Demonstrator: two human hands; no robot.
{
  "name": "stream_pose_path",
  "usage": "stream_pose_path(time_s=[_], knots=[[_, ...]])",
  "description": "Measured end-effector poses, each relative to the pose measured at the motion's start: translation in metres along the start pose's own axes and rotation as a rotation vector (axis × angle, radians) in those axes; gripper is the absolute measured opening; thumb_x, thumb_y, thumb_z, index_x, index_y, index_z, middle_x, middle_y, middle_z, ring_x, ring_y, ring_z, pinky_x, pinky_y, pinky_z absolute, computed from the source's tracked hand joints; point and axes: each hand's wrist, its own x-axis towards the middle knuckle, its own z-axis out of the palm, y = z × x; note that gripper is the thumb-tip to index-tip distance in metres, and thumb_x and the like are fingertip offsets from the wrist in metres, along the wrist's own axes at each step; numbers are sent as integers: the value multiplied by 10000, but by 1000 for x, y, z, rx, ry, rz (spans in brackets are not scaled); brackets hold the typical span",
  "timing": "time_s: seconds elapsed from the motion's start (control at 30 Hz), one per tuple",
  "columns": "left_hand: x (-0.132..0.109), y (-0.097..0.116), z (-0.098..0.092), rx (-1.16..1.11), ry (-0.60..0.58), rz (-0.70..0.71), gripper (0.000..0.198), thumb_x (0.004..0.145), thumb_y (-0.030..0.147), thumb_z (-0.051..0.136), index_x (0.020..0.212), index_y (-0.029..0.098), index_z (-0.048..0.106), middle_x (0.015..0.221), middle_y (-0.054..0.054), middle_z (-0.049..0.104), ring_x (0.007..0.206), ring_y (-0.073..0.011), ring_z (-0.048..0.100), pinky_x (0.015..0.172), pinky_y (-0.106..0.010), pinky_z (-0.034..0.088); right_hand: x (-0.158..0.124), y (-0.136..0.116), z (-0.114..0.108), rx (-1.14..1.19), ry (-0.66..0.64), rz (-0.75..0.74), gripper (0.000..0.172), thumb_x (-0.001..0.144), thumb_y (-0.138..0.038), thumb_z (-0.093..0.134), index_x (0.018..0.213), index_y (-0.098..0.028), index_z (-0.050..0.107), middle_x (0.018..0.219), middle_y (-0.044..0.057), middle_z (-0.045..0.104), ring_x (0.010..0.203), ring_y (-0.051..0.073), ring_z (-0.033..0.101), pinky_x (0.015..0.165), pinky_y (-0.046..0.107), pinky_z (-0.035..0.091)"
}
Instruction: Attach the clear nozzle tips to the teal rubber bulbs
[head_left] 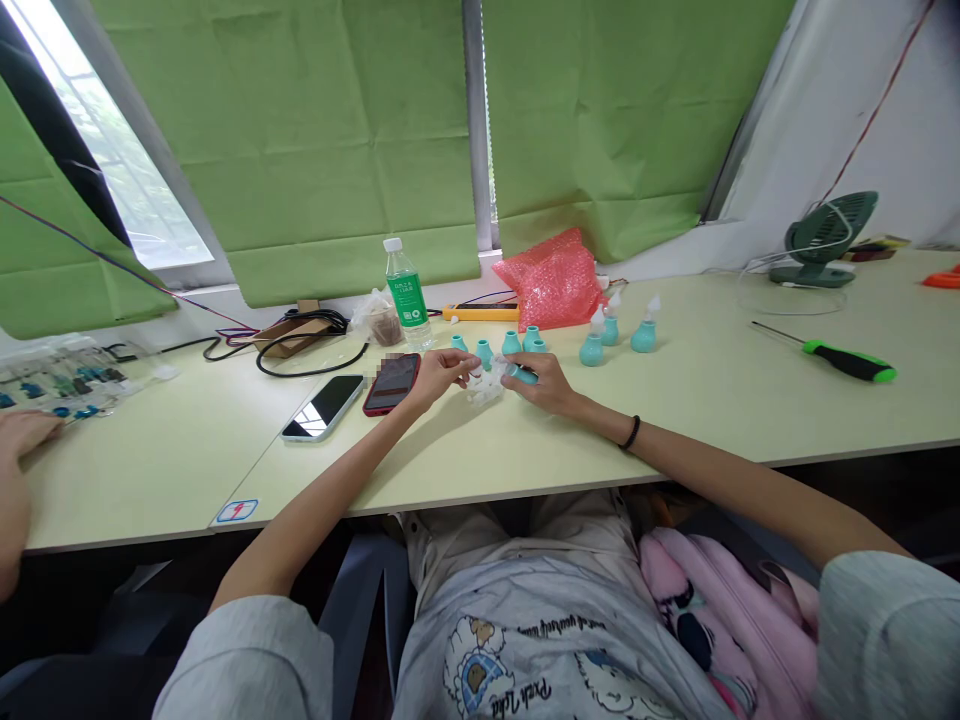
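My right hand (549, 386) is closed around a small teal squeeze bulb (525, 375), which lies on its side with its mouth towards my left hand. My left hand (441, 376) is pinched, its fingertips just left of the bulb's mouth; what they hold is too small to make out. Beneath and between both hands lies a small heap of clear plastic pieces (486, 390). Several open-necked teal bulbs (511, 343) stand just beyond my hands. To their right, three teal bulbs (643, 337) stand upright with clear pointed tips fitted.
Left of my hands lie a red-cased phone (393, 384) and a pale phone (324, 408). Behind are a water bottle (407, 285), red bubble wrap (559, 285) and black cable (315, 375). A screwdriver (847, 360) and fan (825, 240) sit right. Another person's hand (26, 435) is far left.
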Motion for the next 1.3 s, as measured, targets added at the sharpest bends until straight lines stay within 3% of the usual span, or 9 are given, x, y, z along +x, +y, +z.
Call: stream_pose_path(time_s=[0.13,0.23,0.53,0.7,0.83,0.93,1.03,1.17,1.3], knots=[[-1,-5,-3,549,100,222,226,606,263,593,785,127,608,778,-56,609,609,-117,522,562,-245,451,2,-2,-1,-3,-21,72,290,740,-340,443,919,-141,555,727,19,576,616,122,498,598,233,371],[-2,-12,-1,664,40,219,236,608,203,573,829,125,606,825,-66,613,643,-131,542,590,-258,472,3,-3,-1,2,-45,96,299,763,-347,407,949,-144,522,746,22,559,637,122,483,610,232,357],[-5,-19,7,588,29,309,335,654,226,527,971,121,544,905,-80,595,724,-134,559,615,-254,507,1,-5,-3,46,-278,68,212,783,-295,363,802,-144,511,636,-7,498,570,102,443,566,217,325],[-6,-17,11,633,0,376,265,693,222,490,939,140,548,905,-67,578,731,-127,544,628,-252,489,0,-2,1,63,-292,73,228,769,-331,391,814,-145,516,675,-3,512,608,104,446,570,217,325],[-9,-9,15,704,95,404,215,731,175,415,881,151,567,885,-66,573,792,-141,520,705,-270,438,-1,3,5,51,-276,98,234,733,-351,442,821,-150,523,665,-9,514,575,98,429,541,218,325],[-12,-2,18,706,156,386,206,725,159,402,841,149,572,779,-55,569,712,-129,508,645,-243,414,-2,5,7,56,-253,121,234,725,-352,453,831,-156,526,651,-12,524,570,101,436,527,218,327],[-15,0,20,671,189,347,178,720,169,404,784,144,568,656,-27,544,588,-104,473,560,-218,382,-2,5,7,81,-243,140,230,715,-347,467,830,-157,529,639,-12,537,572,105,455,525,219,334],[-19,2,23,592,140,342,144,702,241,460,661,140,554,582,-6,517,522,-86,432,514,-206,354,-2,3,6,143,-242,161,228,704,-347,481,823,-161,538,646,-9,554,582,113,479,527,222,346],[-18,2,26,357,91,238,242,677,352,510,609,125,560,578,-13,537,514,-84,452,490,-201,365,-1,1,4,208,-259,177,228,715,-351,471,819,-158,533,657,-3,564,593,117,497,531,222,360]])
